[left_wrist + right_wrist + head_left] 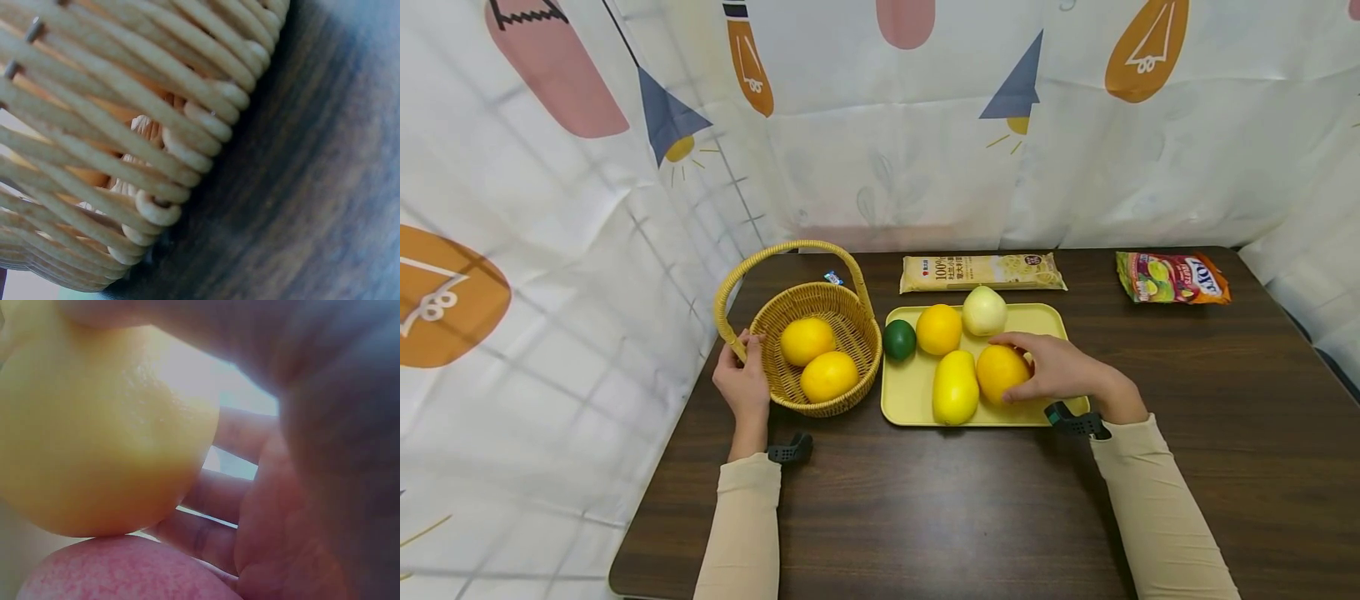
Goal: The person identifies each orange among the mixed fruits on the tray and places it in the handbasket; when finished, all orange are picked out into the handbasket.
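My left hand (743,377) grips the side of a woven basket (871,367) where its tall handle (724,312) meets the rim. The weave (112,112) fills much of the left wrist view. Two yellow-orange fruits (830,377) lie inside. On a yellow tray (917,412), my right hand (1056,367) holds an orange (1002,375) between thumb and fingers. From the right wrist, a pinkish-red round fruit (119,569) shows against the orange (106,437); the hand hides it from the head camera.
Also on the tray are a yellow oblong fruit (956,388), another orange (938,330), a pale round fruit (984,312) and a dark green fruit (898,340). Behind lie a noodle packet (981,272), a candy bag (1172,278) and a small blue wrapper (833,277).
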{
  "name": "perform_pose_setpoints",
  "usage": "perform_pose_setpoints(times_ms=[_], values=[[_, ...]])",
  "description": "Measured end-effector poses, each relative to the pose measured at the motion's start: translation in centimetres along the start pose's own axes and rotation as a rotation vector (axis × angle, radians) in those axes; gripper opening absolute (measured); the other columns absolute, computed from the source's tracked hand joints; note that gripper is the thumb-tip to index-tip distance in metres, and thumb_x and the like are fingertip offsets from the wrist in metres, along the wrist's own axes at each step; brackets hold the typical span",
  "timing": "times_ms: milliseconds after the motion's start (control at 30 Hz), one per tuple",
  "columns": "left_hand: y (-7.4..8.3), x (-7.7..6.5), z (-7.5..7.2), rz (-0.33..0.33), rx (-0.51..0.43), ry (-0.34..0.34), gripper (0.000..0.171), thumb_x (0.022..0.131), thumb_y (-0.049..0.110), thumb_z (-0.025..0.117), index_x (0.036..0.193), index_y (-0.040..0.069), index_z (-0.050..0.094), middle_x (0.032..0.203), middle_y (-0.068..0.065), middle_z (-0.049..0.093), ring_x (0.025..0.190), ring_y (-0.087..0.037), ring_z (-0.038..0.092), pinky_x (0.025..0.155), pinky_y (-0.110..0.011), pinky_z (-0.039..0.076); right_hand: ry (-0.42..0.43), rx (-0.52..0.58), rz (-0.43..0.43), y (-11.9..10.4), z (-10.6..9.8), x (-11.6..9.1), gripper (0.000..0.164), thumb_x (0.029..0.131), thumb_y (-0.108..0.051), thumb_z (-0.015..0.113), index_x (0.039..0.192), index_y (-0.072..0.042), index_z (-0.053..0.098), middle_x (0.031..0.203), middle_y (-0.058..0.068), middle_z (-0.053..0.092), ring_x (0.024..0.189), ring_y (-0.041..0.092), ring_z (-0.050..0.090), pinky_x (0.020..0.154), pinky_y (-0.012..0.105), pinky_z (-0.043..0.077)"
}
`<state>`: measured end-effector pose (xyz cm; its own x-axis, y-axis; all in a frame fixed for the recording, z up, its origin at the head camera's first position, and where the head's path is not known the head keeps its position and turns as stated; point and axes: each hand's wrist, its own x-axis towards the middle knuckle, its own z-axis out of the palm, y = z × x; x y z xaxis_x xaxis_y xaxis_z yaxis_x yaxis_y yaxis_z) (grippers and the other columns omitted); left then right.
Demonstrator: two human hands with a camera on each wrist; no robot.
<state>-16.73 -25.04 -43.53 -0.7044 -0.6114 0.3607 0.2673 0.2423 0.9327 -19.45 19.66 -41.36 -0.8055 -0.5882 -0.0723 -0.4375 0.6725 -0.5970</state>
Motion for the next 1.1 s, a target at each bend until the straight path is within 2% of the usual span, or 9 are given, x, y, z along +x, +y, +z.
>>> perform_pose_setpoints(times_ms=[100,333,667,933,1100], values=[[0.0,0.0,0.0,0.002,0.001,0.000,0.038,0.096,0.020,0.063,0.118,-0.011,0.065,0.104,-0.030,0.068,0.107,-0.018,0.060,0.087,-0.019,0.046,0.015,0.034,-0.007,0.2,0.0,0.0,0.086,0.073,-0.049,0.083,0.143,-0.016,0.046,0.125,0.002,0.059,0.106,0.020,0.055,0.089,0.043,0.046],[-0.1,0.0,-0.1,0.008,0.000,-0.002,0.038,0.096,0.020,0.063,0.117,-0.011,0.065,0.104,-0.030,0.068,0.103,-0.013,0.060,0.086,-0.019,0.047,0.044,0.204,-0.021,0.7,-0.2,0.1,0.085,0.076,-0.038,0.084,0.146,-0.015,0.042,0.131,0.005,0.054,0.112,0.025,0.053,0.086,0.041,0.051],[-0.1,0.1,0.0,0.002,-0.003,-0.006,0.037,0.096,0.019,0.062,0.117,-0.011,0.065,0.105,-0.030,0.068,0.107,-0.019,0.061,0.088,-0.019,0.047,0.118,0.320,-0.052,0.2,-0.5,0.1,0.084,0.079,-0.030,0.083,0.149,-0.018,0.037,0.140,0.007,0.042,0.119,0.027,0.045,0.087,0.044,0.053],[-0.1,0.0,-0.1,0.002,0.010,-0.005,0.037,0.097,0.019,0.062,0.118,-0.011,0.065,0.104,-0.029,0.068,0.101,-0.010,0.061,0.086,-0.018,0.047,0.156,0.400,-0.064,-0.1,-0.4,0.4,0.083,0.081,-0.024,0.082,0.150,-0.016,0.036,0.139,0.009,0.040,0.115,0.030,0.047,0.082,0.033,0.056],[-0.1,0.1,0.0,0.006,0.010,-0.005,0.036,0.097,0.019,0.062,0.116,-0.011,0.065,0.105,-0.030,0.068,0.107,-0.022,0.061,0.088,-0.019,0.047,0.200,0.472,-0.076,-0.9,-0.1,0.8,0.083,0.083,-0.020,0.079,0.152,-0.018,0.033,0.141,0.011,0.040,0.114,0.030,0.050,0.083,0.029,0.055]])
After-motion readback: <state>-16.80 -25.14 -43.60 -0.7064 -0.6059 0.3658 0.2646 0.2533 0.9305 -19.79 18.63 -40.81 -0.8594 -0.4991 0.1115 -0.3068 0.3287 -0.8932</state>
